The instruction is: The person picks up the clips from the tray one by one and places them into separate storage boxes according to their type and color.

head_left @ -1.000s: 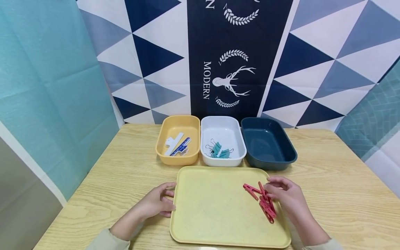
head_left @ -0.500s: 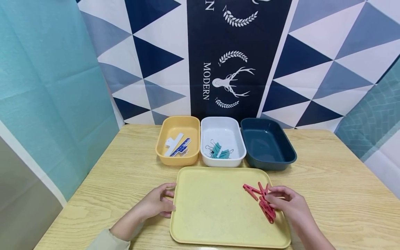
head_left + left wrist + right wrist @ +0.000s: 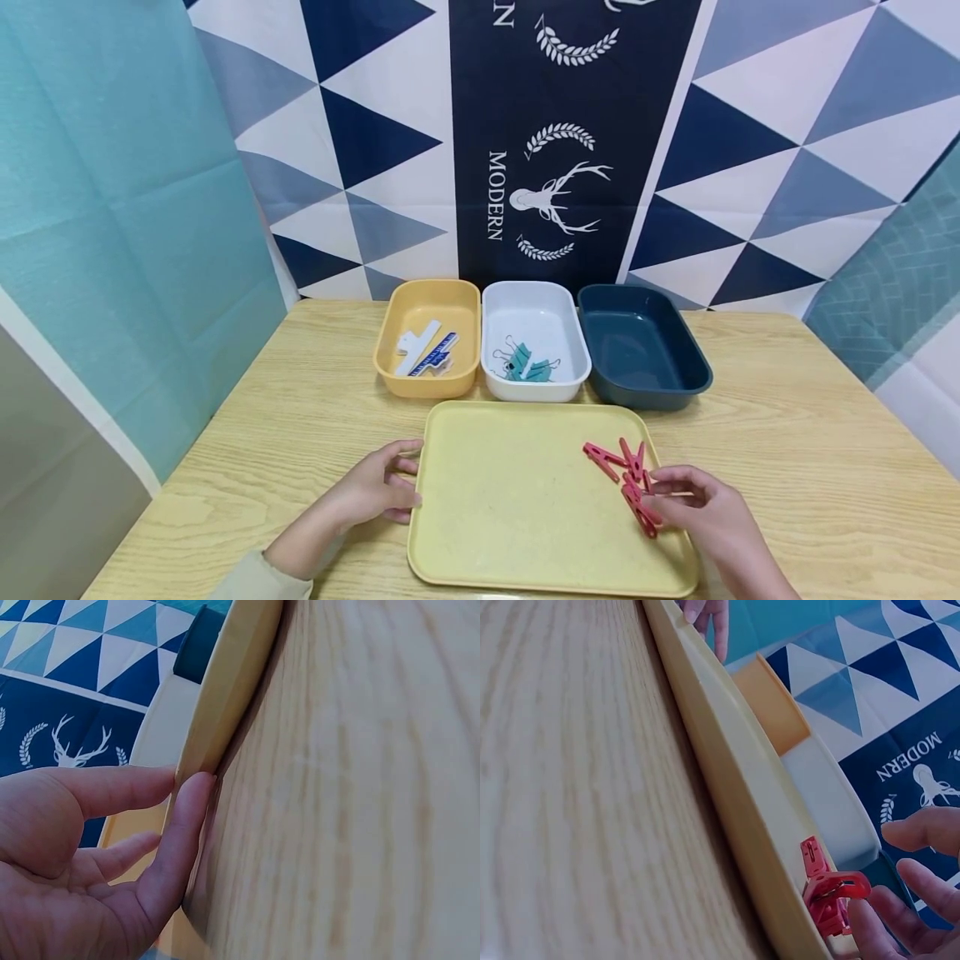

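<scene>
A yellow tray lies on the table. Against its left edge my left hand rests with fingertips touching the rim; the left wrist view shows two fingers extended along the outside of that rim. Several red clothespins lie on the tray's right side, some overlapping in a small heap. My right hand reaches over the right rim, its fingertips right at the heap and hiding part of it. From the right wrist, the fingers look spread, one fingertip beside a red clothespin.
Behind the tray stand three bins side by side. The orange bin contains white and blue clips, the white bin teal binder clips. A dark teal bin is on the right. Patterned cloth hangs behind the wooden table.
My right hand has shifted slightly toward me and right along the heap, uncovering the upper clothespins. My left hand and the tray stay put.
</scene>
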